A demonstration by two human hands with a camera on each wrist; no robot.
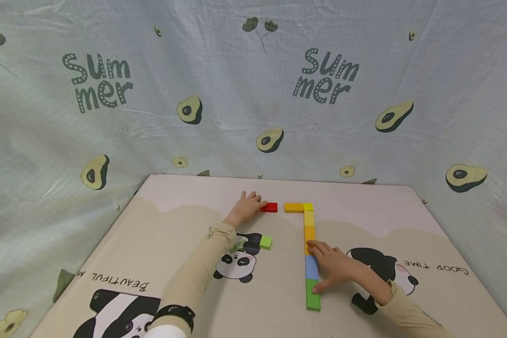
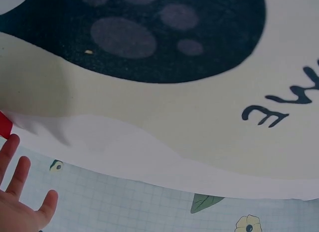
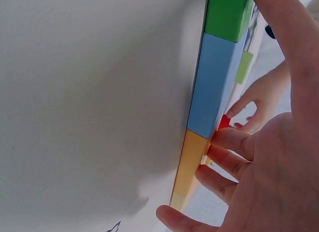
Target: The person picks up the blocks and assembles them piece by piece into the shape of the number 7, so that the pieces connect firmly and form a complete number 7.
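Observation:
On the patterned tabletop, my left hand [image 1: 246, 209] holds one end of a red block [image 1: 272, 207] between thumb and finger, its other fingers spread. To the right, flat blocks lie end to end in a line: a green block [image 1: 313, 300], a blue block [image 1: 311, 267], an orange block [image 1: 310, 233] and a yellow block [image 1: 309, 218]. My right hand [image 1: 335, 265] lies along that line's right side. Its thumb touches the green block and its outstretched fingertips reach the orange part; nothing is gripped in it.
At the line's far end sits a small yellow block [image 1: 308, 206], with another orange block [image 1: 294, 208] extending left toward the red one. A light green block [image 1: 265, 242] lies apart, nearer me. A printed cloth [image 1: 228, 141] hangs behind the table's far edge.

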